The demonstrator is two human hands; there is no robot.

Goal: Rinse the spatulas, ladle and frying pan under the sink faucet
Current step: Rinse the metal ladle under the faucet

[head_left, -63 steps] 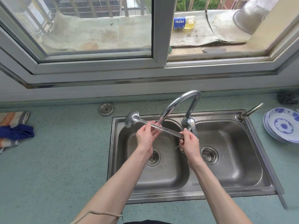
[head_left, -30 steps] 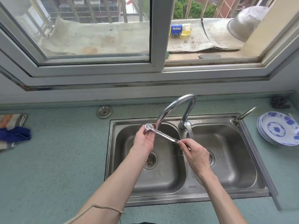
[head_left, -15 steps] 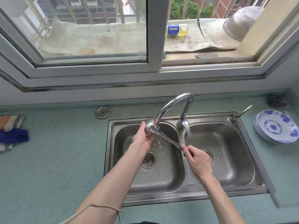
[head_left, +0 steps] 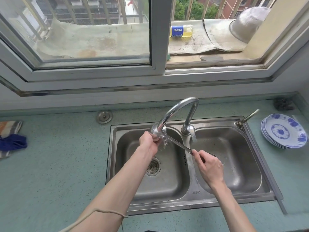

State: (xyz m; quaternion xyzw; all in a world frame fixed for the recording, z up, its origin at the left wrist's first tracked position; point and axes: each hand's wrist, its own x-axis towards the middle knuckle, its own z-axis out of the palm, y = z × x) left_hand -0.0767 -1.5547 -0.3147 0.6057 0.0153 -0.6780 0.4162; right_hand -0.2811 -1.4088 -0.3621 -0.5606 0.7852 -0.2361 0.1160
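Over the left basin of the double steel sink (head_left: 192,196), a shiny steel ladle (head_left: 175,142) is held beneath the curved chrome faucet (head_left: 177,109): bowl gripped by the left hand (head_left: 148,142), handle end pinched by the right hand (head_left: 209,166).

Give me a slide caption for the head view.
Both hands hold a ladle under the faucet, water running over its bowl above the left sink basin.

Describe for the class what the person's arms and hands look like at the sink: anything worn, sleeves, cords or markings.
Both forearms are bare, with no sleeves in view. The left hand and right hand wear no gloves, and no rings, watch or bracelets show. A thin beige cord loops across the left forearm near the elbow. No markings can be seen on either arm.
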